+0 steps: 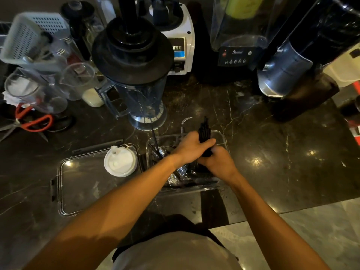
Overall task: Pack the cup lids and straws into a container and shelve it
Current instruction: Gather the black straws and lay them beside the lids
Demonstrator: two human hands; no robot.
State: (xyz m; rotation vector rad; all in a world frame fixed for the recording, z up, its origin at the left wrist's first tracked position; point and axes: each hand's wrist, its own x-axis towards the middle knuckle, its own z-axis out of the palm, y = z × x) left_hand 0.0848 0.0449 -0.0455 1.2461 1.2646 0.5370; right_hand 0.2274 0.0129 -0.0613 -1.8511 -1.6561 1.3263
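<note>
The right hand [218,162] is curling its fingers round the lower end of a bundle of black straws [204,131]; the left hand [191,148] is wrapping it just above. Beneath the fingers is sitting the clear container [222,138]; left of them, white cup lids [119,161] are resting on the container lid [81,184].

Dim, warm indoor light, apparently from overhead sources. Small bright glints lie on the polished dark countertop [272,133], one at its right side and one on the clear container lid [81,184] at left. The person's forearms cast soft shadows, and a broad dark shadow falls along the counter's near edge. Wide-angle distortion bends the appliances at the top outward. The white basket [29,38] at upper left is smeared by blur; the black straws [204,131] held in the hands are too dark to resolve individually.
</note>
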